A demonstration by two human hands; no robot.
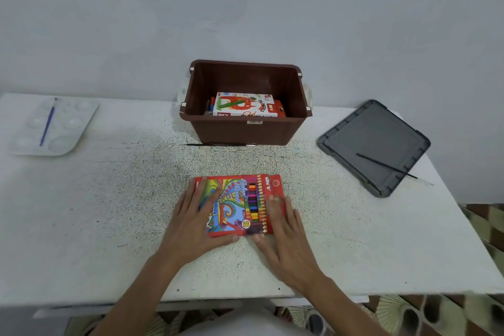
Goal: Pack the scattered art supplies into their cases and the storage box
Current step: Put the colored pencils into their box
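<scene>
Red pencil pack (240, 206) flat on table (109, 213), long axis pointing ahead at brown box (223, 131). Pressed under left hand (195, 222) and right hand (283, 229), fingers straight, equally near. Thin brush (221, 144) crosswise just before box; lid (373, 142) right, palette (71, 128) left.

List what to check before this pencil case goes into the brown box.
1. Case closed: the colour pencil case lies flat, with no pencils sticking out: ok.
2. Grip: the left hand and right hand lie flat on it, not yet gripping: not ok.
3. Box open: the storage box is uncovered, and its lid lies off to the right: ok.
4. Room inside: the oil pastels box lies in it; free space: cannot tell.
5. Loose brushes packed: a black brush lies before the box, and a second brush lies on the lid: not ok.
</scene>
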